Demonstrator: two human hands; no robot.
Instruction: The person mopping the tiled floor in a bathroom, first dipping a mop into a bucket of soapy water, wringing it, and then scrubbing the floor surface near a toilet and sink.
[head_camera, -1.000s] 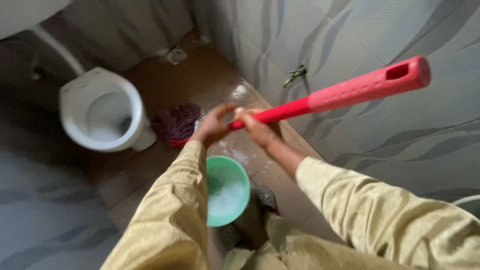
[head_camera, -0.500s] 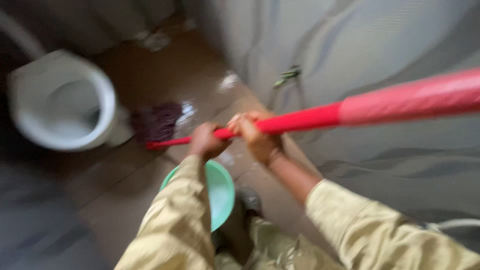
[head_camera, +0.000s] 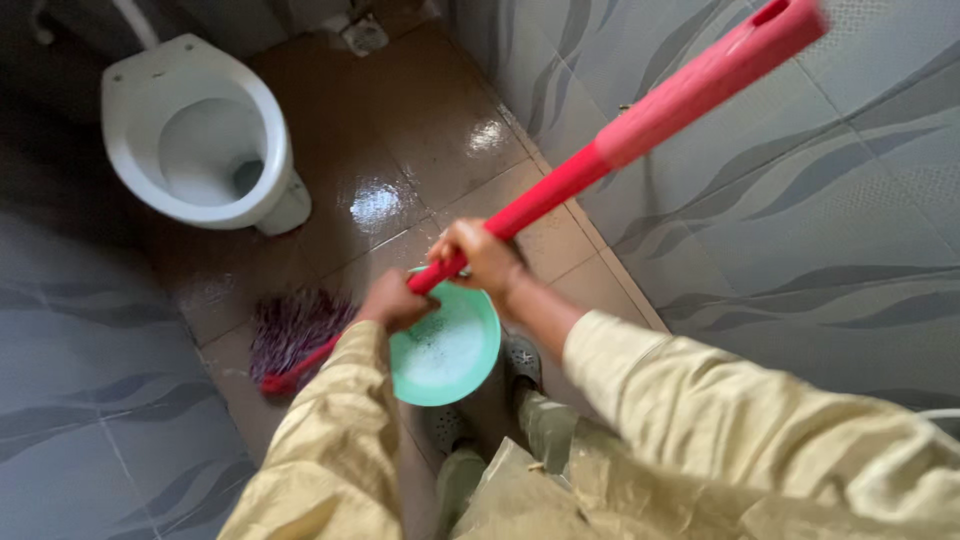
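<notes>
Both your left hand (head_camera: 392, 302) and right hand (head_camera: 483, 252) are wrapped around the red mop handle (head_camera: 620, 140), spaced apart for leverage, angling the mop head (head_camera: 292, 330) onto the wet floor (head_camera: 420, 150) beside the green basin (head_camera: 450, 350).

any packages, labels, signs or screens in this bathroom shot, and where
None in view: no package, label, sign or screen.
What shows instead: a red mop held in both hands, a green basin of soapy water on the brown tiled floor, a white toilet, and grey wave-patterned wall tiles.

Left hand (head_camera: 392, 303), right hand (head_camera: 478, 253) clenched.
</notes>
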